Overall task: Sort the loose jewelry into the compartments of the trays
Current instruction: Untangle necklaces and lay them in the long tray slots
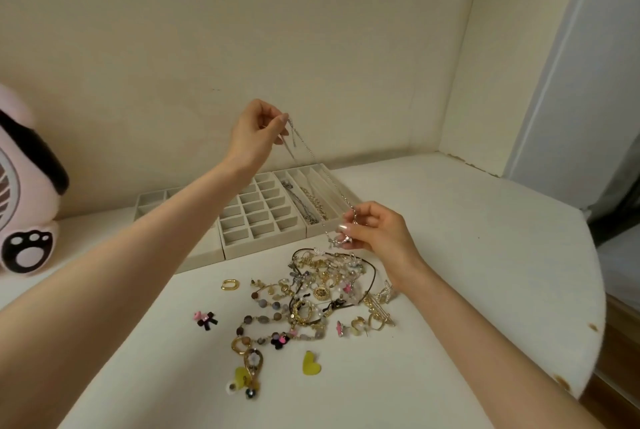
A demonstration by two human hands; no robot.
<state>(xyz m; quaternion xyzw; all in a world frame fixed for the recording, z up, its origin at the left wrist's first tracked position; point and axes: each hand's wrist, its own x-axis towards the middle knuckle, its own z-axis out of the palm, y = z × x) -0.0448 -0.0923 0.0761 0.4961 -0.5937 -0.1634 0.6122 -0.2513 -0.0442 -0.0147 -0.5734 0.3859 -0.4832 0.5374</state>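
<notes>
A thin silver chain necklace (pixel 313 157) is stretched in the air between both hands. My left hand (pixel 254 132) pinches its upper end high above the trays. My right hand (pixel 375 231) pinches its lower end with the pendant, just above the jewelry pile (pixel 318 290) on the white table. Behind the pile stand beige trays: a grid tray (pixel 263 217) with small square compartments, a long-slot tray (pixel 311 198) holding a silver and a gold chain, and a third tray (pixel 152 202) partly hidden by my left forearm.
Loose pieces lie around the pile: a gold hoop (pixel 230 284), a pink-and-black bow (pixel 205 319), a yellow heart (pixel 310 363), a beaded strand (pixel 259 321). A pink plush toy (pixel 24 186) sits at far left. The table's rounded edge (pixel 588 342) drops off on the right.
</notes>
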